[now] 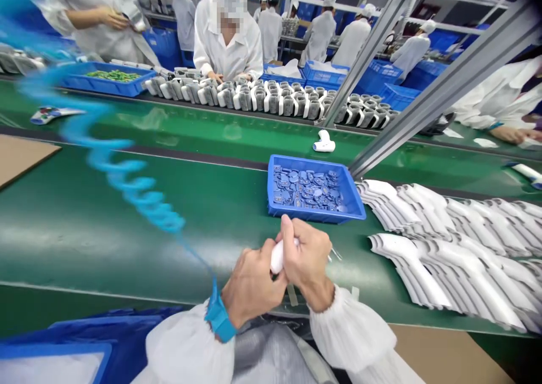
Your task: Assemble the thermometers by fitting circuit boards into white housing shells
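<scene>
White housing (276, 258) — one — left hand (253, 285), right hand (307, 254)

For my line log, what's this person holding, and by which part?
A white plastic housing, gripped around its body between the left hand and right hand.

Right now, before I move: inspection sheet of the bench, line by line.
surface: green conveyor belt, a second belt beyond it.
job's things: white plastic part between both hands; blue tray of small circuit boards just beyond; stacked white plastic housings to the right.
clutter: loose white moulded piece on the far belt.
grips: left hand and right hand both on the part.
cables: blurred blue coiled cord from blue wrist strap on the left wrist.
surroundings: co-worker in white behind rows of grey-and-white devices; blue crates.
</scene>
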### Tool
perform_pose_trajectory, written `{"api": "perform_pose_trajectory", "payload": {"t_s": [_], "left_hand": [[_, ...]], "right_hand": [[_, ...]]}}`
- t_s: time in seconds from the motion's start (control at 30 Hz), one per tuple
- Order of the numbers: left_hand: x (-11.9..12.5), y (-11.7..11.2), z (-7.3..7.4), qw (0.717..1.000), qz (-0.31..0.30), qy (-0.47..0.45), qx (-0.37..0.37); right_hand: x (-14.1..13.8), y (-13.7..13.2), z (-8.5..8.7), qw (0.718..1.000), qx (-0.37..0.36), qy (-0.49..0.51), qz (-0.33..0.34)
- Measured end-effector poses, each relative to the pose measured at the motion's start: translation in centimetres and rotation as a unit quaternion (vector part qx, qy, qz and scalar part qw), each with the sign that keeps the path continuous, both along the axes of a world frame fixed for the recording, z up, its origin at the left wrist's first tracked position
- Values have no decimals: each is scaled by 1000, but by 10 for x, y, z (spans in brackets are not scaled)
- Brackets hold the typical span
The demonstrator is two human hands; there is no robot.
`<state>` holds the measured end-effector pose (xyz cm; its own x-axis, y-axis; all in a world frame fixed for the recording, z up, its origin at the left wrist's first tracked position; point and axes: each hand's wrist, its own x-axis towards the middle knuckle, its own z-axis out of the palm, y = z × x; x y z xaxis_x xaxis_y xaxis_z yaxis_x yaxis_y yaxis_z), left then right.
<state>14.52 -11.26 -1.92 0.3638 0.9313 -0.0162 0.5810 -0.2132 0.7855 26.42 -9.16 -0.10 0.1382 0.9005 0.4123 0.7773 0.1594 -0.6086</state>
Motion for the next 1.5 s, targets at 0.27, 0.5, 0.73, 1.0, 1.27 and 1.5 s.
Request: {"api": "perform_pose_trajectory", "payload": {"t_s": [0.27, 0.5, 0.73, 1.0, 1.27, 1.5], "left_hand": [[-81, 22, 35, 993, 21, 101, -51], [-52, 35, 35, 939, -115, 310, 96], [-62, 30, 35, 989, 40, 145, -9], [-35, 39, 41, 999, 26, -21, -11], [-29, 37, 32, 989, -9, 56, 133], [-17, 35, 24, 983, -32, 45, 178]], "right_hand": [[69, 77, 25, 985, -95, -80, 116], [67, 159, -3, 965, -125, -146, 178], [73, 111, 14, 980, -116, -29, 160], [36, 28, 36, 902, -153, 298, 271], [37, 12, 26, 954, 38, -5, 296], [31, 0, 15, 969, 4, -34, 244]]}}
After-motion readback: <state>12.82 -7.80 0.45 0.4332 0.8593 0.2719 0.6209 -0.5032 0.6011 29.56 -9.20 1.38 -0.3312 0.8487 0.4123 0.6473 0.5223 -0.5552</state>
